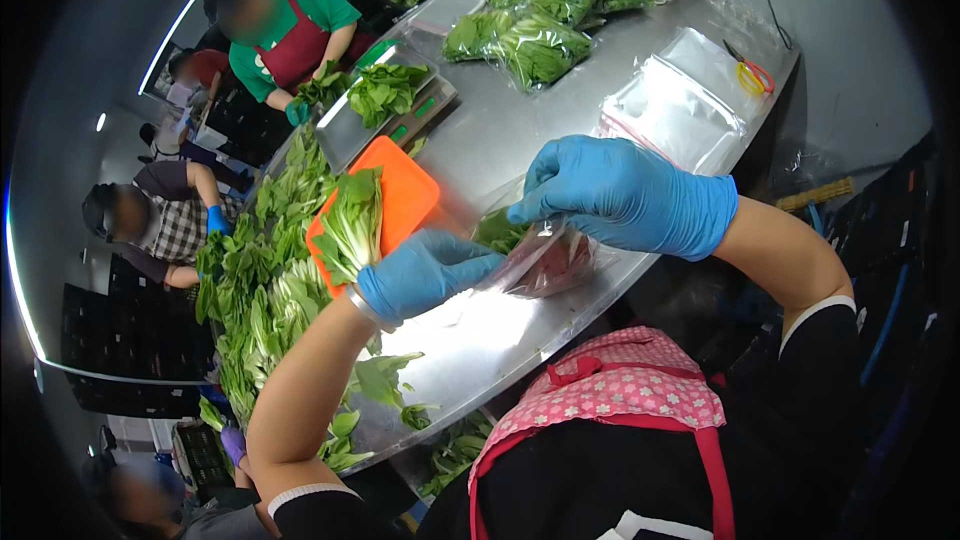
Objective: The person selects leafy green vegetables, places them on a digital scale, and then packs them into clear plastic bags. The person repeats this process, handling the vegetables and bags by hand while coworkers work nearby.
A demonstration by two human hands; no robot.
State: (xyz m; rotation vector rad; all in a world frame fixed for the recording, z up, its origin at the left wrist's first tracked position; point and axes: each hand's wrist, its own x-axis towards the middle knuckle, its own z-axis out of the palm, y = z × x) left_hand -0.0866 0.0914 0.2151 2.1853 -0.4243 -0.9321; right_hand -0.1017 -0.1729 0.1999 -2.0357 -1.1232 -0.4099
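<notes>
Both my hands wear blue gloves and pinch a clear plastic bag point(551, 266) above the steel table's near edge. My left hand point(427, 274) grips the bag's left side between thumb and fingers. At its upper right, my right hand point(611, 191) has its fingertips closed on the film. Green leaves point(499, 231) show at the bag, partly hidden by my hands. Just beyond my left wrist, a leafy green bunch with pale stems point(352, 221) lies on an orange plastic tray point(409, 191).
Loose greens point(277, 270) are heaped along the table's left side. A scale point(382, 101) carries another bunch. Filled bags point(544, 45), a stack of clear bags point(679, 105) and scissors point(752, 75) lie on the steel table point(517, 124). Several co-workers stand opposite and at left, one in a green shirt point(315, 4).
</notes>
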